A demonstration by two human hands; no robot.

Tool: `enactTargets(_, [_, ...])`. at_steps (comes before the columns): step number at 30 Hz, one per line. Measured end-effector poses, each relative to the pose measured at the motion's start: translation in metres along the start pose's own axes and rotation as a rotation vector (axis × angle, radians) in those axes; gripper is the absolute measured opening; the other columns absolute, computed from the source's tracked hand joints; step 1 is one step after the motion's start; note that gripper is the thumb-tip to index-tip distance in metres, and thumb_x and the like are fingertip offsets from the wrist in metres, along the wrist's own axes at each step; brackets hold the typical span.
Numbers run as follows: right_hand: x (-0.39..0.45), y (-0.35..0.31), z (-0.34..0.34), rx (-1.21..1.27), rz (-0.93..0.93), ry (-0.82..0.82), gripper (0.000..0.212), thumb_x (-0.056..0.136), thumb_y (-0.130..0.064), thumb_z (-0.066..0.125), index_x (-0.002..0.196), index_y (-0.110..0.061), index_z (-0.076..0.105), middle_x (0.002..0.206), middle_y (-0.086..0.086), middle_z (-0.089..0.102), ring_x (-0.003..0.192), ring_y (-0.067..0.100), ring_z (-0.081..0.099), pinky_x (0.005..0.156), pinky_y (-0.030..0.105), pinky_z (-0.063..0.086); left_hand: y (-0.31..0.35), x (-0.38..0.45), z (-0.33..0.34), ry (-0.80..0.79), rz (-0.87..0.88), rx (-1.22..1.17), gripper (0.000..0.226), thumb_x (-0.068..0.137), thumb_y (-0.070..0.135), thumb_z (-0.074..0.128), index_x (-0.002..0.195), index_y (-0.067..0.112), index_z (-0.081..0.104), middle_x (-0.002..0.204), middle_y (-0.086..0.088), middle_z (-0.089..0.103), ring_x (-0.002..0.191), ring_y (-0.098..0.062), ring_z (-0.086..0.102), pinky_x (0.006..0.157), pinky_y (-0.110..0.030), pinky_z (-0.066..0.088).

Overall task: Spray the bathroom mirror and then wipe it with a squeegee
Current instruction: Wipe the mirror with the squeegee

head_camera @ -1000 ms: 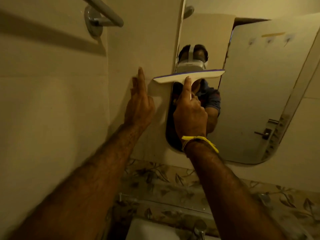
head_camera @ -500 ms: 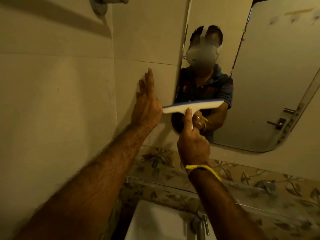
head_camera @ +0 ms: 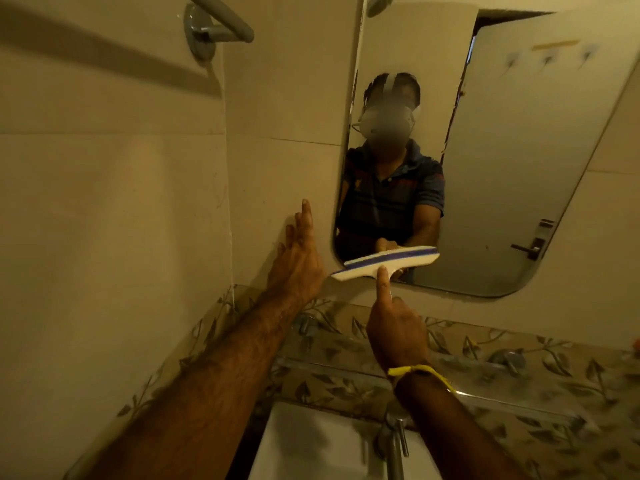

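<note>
The wall mirror [head_camera: 519, 150] with rounded corners fills the upper right. A white squeegee [head_camera: 386, 260] with a blue blade strip lies across the mirror's lower left corner, its left end over the tile. My right hand [head_camera: 394, 327] grips its handle, index finger stretched up the handle to the head. My left hand [head_camera: 299, 261] rests flat on the wall tile just left of the mirror, fingers straight. No spray bottle is in view.
A white basin [head_camera: 311, 445] and chrome tap [head_camera: 393, 441] sit below the hands. A glass shelf [head_camera: 346, 365] runs along the leaf-patterned tile band. A grey towel bar [head_camera: 221, 22] is mounted at the upper left. The mirror reflects a person and a door.
My right hand has drawn the squeegee down the mirror's left side from near head height to the bottom corner. My left hand has stayed flat on the wall.
</note>
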State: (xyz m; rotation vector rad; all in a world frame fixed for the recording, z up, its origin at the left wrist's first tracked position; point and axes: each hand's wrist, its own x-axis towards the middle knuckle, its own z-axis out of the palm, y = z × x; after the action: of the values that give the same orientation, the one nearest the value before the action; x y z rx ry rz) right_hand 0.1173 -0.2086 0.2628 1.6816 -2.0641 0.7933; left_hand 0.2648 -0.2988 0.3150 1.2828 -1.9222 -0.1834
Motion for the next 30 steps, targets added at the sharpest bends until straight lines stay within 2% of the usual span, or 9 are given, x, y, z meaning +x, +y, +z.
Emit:
enactTargets(2, [0.011, -0.006, -0.017, 0.099, 0.003, 0.065, 0.070, 0.092, -0.009, 0.043, 0.156, -0.016, 0.014, 0.076, 0.008, 0.064, 0.062, 0.025, 0.060, 0.053, 0.036, 0.049, 0.012, 0.003, -0.001, 0.005, -0.065, 0.000, 0.106, 0.099, 0.010, 0.056, 0.150, 0.033, -0.034, 0.169, -0.015, 0.004, 0.142, -0.041, 0.043, 0.097, -0.055, 0.055])
enactTargets(4, [0.032, -0.013, -0.033, 0.136, -0.013, 0.152, 0.067, 0.095, -0.010, 0.043, 0.156, -0.018, 0.016, 0.084, 0.013, 0.067, 0.071, 0.030, 0.066, 0.060, 0.039, 0.054, 0.023, 0.006, 0.000, 0.010, -0.099, -0.015, 0.097, 0.101, 0.009, 0.049, 0.153, 0.031, -0.030, 0.169, -0.016, 0.002, 0.137, -0.044, 0.047, 0.098, -0.056, 0.054])
enactTargets(8, [0.056, -0.016, -0.058, 0.092, 0.042, 0.137, 0.067, 0.095, -0.011, 0.041, 0.156, -0.016, 0.014, 0.101, 0.021, 0.066, 0.086, 0.042, 0.066, 0.070, 0.046, 0.052, 0.033, 0.012, 0.001, -0.028, -0.143, 0.009, 0.093, 0.101, 0.013, 0.047, 0.156, 0.027, -0.027, 0.169, -0.017, -0.002, 0.154, -0.040, 0.017, 0.112, -0.057, 0.042])
enactTargets(13, [0.024, -0.004, -0.041, 0.003, 0.050, -0.031, 0.065, 0.093, -0.009, 0.043, 0.153, -0.011, 0.018, 0.109, 0.020, 0.068, 0.092, 0.040, 0.067, 0.068, 0.046, 0.051, 0.032, 0.001, 0.001, -0.118, -0.135, 0.041, 0.101, 0.098, 0.012, 0.056, 0.157, 0.023, -0.026, 0.168, -0.022, 0.000, 0.154, -0.041, 0.013, 0.115, -0.058, 0.034])
enactTargets(16, [0.006, 0.009, -0.037, -0.059, 0.080, -0.136, 0.054, 0.094, -0.010, 0.042, 0.147, -0.006, 0.031, 0.111, 0.018, 0.067, 0.096, 0.039, 0.067, 0.069, 0.043, 0.050, 0.033, -0.011, 0.004, -0.151, -0.154, 0.078, 0.098, 0.097, 0.008, 0.049, 0.156, 0.026, -0.027, 0.169, -0.017, -0.002, 0.156, -0.037, 0.006, 0.119, -0.058, 0.024])
enactTargets(20, [-0.005, 0.041, -0.044, -0.056, 0.171, -0.180, 0.052, 0.093, -0.011, 0.044, 0.144, -0.009, 0.036, 0.121, 0.022, 0.062, 0.107, 0.042, 0.062, 0.082, 0.047, 0.051, 0.038, -0.034, 0.014, -0.157, -0.027, 0.149, 0.099, 0.092, 0.006, 0.050, 0.158, 0.022, -0.022, 0.170, -0.014, -0.001, 0.156, -0.037, -0.004, 0.125, -0.057, 0.006])
enactTargets(23, [-0.020, 0.057, -0.050, -0.036, 0.215, -0.152, 0.049, 0.091, -0.011, 0.043, 0.140, -0.012, 0.040, 0.116, 0.023, 0.063, 0.107, 0.043, 0.060, 0.079, 0.046, 0.050, 0.050, -0.063, 0.035, -0.201, 0.084, 0.118, 0.097, 0.091, 0.007, 0.050, 0.159, 0.020, -0.019, 0.170, -0.014, -0.005, 0.156, -0.035, -0.008, 0.125, -0.058, 0.000])
enactTargets(26, [-0.043, 0.067, -0.051, 0.059, 0.292, -0.136, 0.053, 0.094, -0.015, 0.041, 0.146, -0.015, 0.038, 0.118, 0.020, 0.063, 0.109, 0.042, 0.058, 0.083, 0.046, 0.049, 0.060, -0.099, 0.061, -0.232, 0.174, 0.019, 0.092, 0.093, 0.010, 0.048, 0.160, 0.019, -0.014, 0.170, -0.014, -0.003, 0.157, -0.033, -0.007, 0.125, -0.058, -0.002])
enactTargets(30, [-0.094, 0.085, -0.059, 0.177, 0.452, -0.014, 0.051, 0.096, -0.022, 0.041, 0.146, -0.017, 0.041, 0.115, 0.018, 0.065, 0.104, 0.036, 0.061, 0.084, 0.040, 0.048, 0.068, -0.154, 0.095, -0.218, 0.294, -0.176, 0.085, 0.090, 0.007, 0.043, 0.162, 0.014, -0.001, 0.170, -0.014, 0.003, 0.157, -0.034, -0.004, 0.126, -0.056, 0.001])
